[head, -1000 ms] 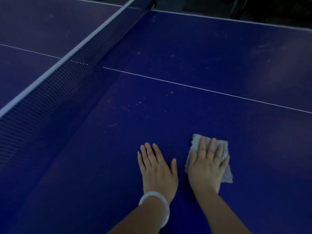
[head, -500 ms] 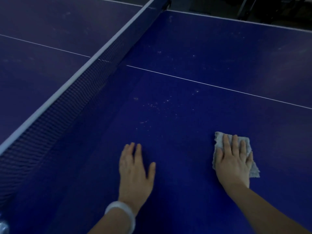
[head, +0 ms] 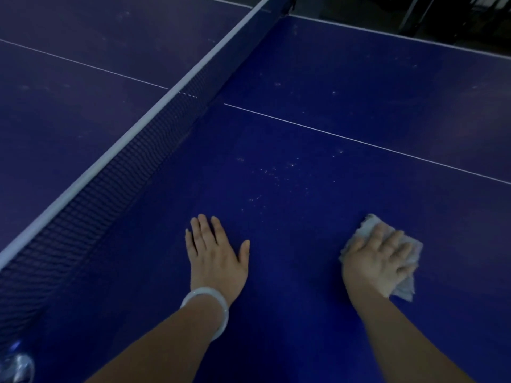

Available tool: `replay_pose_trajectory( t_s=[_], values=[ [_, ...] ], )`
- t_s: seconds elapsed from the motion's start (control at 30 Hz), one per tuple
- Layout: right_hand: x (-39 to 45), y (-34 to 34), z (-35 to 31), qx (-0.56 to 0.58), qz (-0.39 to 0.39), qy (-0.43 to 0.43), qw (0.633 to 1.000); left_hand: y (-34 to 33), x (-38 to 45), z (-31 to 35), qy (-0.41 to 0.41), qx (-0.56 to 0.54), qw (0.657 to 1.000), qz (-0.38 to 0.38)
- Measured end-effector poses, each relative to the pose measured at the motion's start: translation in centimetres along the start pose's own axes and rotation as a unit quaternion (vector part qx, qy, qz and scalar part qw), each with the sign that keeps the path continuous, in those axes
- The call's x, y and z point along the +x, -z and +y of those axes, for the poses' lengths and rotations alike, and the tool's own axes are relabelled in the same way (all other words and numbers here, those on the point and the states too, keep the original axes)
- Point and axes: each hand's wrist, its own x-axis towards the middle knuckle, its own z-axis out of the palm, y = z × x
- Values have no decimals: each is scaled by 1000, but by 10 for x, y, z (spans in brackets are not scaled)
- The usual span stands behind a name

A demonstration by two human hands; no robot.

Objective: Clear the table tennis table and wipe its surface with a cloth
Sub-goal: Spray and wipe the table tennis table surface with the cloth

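Pressing cloth [head: 406,288] flat: right hand [head: 378,261], fingers straight; left hand [head: 215,258] flat on table [head: 304,313].

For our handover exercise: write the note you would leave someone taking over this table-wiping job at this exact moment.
Left hand: flat on the table, fingers straight, holding nothing.
Right hand: pressing the cloth flat onto the surface, right of the left hand.
Done: nothing loose lies on this half.
Left: pale specks ahead of the hands, before the centre line; smudges beyond it and past the net.
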Motion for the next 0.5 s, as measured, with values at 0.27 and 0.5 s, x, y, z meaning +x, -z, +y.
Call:
replay_pose_trajectory(
  t_s=[0.27, 0.5],
  values=[
    [45, -12, -9, -103, 2, 259, 960, -1, 0, -2, -4, 3, 1000, -5],
    [120, 9, -69, 17, -58, 36, 998, 0, -1, -3, -9, 3, 1000, -15]
  ],
)
